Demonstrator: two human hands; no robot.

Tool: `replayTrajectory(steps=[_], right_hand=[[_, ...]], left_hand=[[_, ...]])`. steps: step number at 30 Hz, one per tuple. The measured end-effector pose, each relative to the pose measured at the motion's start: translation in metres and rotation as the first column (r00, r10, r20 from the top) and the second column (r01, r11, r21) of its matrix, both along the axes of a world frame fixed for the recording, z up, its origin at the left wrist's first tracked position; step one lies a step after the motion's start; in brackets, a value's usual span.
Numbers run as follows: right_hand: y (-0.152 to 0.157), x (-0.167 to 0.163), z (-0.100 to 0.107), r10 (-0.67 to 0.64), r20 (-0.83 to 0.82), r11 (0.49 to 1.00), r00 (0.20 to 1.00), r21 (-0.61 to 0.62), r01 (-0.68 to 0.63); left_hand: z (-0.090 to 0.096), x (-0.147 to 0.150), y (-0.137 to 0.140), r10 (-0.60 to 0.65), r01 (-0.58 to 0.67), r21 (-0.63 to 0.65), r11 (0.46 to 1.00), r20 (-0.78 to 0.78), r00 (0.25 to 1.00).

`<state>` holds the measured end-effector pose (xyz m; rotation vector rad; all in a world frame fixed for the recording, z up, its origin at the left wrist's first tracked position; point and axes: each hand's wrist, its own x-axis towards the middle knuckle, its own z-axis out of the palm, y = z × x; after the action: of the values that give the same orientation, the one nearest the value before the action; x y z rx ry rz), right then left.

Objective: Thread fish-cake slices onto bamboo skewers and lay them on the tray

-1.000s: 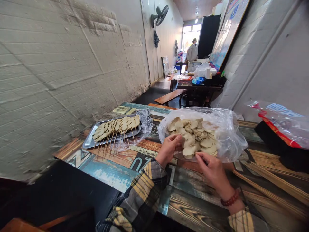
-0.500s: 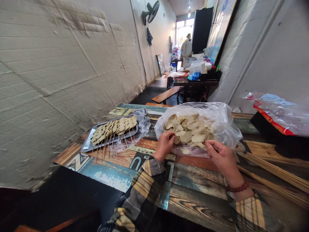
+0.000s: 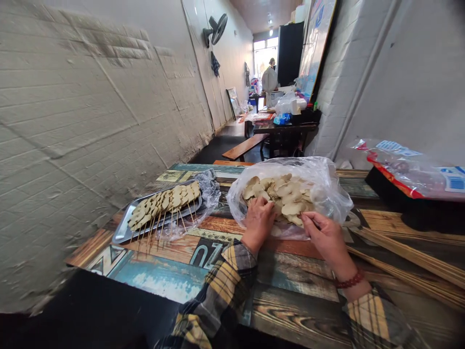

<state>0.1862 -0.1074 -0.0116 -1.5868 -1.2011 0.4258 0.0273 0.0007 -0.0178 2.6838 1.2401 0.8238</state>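
My left hand reaches over the front left of a heap of thin, pale round slices, its fingers bent down onto them. The fingertips are partly hidden, and what they grip is unclear. At the heap's front right, thumb and forefinger of my right hand are pinched together; whatever is between them is too small to make out. The slices lie in an open clear plastic bag on the table. On the left, a metal tray bears similar slices threaded on skewers, sticks pointing towards me.
Bundles of thin wooden sticks lie right of my right hand. Crumpled plastic adjoins the tray. A black container with red-edged plastic packaging stands at right. Farther back are a bench, a cluttered table and another person.
My left hand has moved right and forward, from the bag's left edge onto the slices. My right hand keeps its pinch by the heap. The whole view has shifted slightly.
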Motion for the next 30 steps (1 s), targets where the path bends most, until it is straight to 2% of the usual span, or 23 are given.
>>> replayTrajectory(steps=[5, 7, 9, 11, 14, 17, 20, 22, 25, 27, 30], right_hand=[[0.001, -0.001, -0.001, 0.047, 0.011, 0.998, 0.999, -0.034, -0.046], [0.001, -0.001, 0.0, 0.052, -0.006, 0.998, 0.999, -0.032, -0.052], [0.001, -0.002, 0.0, 0.066, -0.051, 0.997, 0.996, -0.026, -0.067], [0.001, -0.003, -0.001, 0.088, -0.11, 0.995, 0.99, -0.026, -0.092], [0.001, -0.003, -0.003, 0.118, -0.185, 0.992, 0.976, -0.029, -0.126], [0.001, -0.002, -0.005, 0.111, -0.229, 0.992, 0.967, -0.033, -0.122], [0.0, 0.0, -0.005, 0.096, -0.275, 0.993, 0.957, -0.038, -0.111], [-0.001, 0.002, -0.004, 0.094, -0.309, 0.993, 0.946, -0.041, -0.113], [-0.002, 0.002, -0.001, 0.105, -0.351, 0.991, 0.93, -0.045, -0.129], [-0.004, 0.0, 0.001, 0.132, -0.37, 0.985, 0.919, -0.055, -0.164], [-0.006, -0.006, 0.002, 0.191, -0.362, 0.964, 0.912, -0.106, -0.244]], left_hand=[[0.0, 0.003, -0.003, -0.034, 0.034, 0.001, 0.999, 0.05, 0.998], [-0.002, 0.005, -0.003, -0.071, 0.077, -0.041, 0.996, 0.129, 0.989], [-0.004, 0.005, -0.001, -0.086, 0.127, -0.132, 0.983, 0.282, 0.956], [-0.005, 0.004, 0.002, -0.024, 0.191, -0.287, 0.939, 0.498, 0.867], [-0.002, -0.003, 0.007, 0.215, 0.312, -0.502, 0.807, 0.741, 0.636], [0.005, -0.015, 0.012, 0.386, 0.41, -0.552, 0.726, 0.821, 0.421], [0.012, -0.027, 0.013, 0.463, 0.534, -0.55, 0.643, 0.834, 0.301], [0.016, -0.033, 0.013, 0.5, 0.584, -0.567, 0.581, 0.815, 0.294], [0.019, -0.039, 0.012, 0.518, 0.595, -0.604, 0.531, 0.786, 0.336], [0.019, -0.04, 0.012, 0.519, 0.591, -0.613, 0.524, 0.78, 0.35], [0.017, -0.042, 0.014, 0.51, 0.571, -0.611, 0.549, 0.785, 0.35]])
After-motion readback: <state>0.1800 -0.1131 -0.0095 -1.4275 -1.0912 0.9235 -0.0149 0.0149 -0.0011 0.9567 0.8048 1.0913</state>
